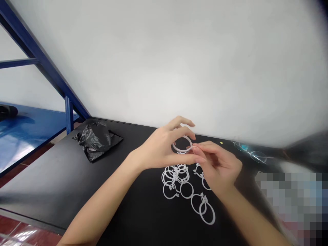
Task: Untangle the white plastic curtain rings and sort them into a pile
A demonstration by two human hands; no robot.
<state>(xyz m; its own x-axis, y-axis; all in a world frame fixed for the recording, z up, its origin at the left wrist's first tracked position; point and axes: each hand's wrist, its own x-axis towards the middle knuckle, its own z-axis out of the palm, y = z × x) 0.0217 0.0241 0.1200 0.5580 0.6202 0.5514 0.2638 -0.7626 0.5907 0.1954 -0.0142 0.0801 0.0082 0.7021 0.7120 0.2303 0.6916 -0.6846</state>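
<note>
Right hand (220,168) fingers pinch white ring (182,145) | left hand (160,151) fingers grip same ring | ring pile (186,187) beneath

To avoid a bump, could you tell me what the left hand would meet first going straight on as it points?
Probably the right hand: the left hand points rightward across the white ring that both pinch, and the right hand's fingertips sit just beyond it. Depth is uncertain from one view.

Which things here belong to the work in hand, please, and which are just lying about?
In use: white ring held between left hand and right hand; pile of white rings on the black table.
Lying about: black plastic bag; eyeglasses.
</note>
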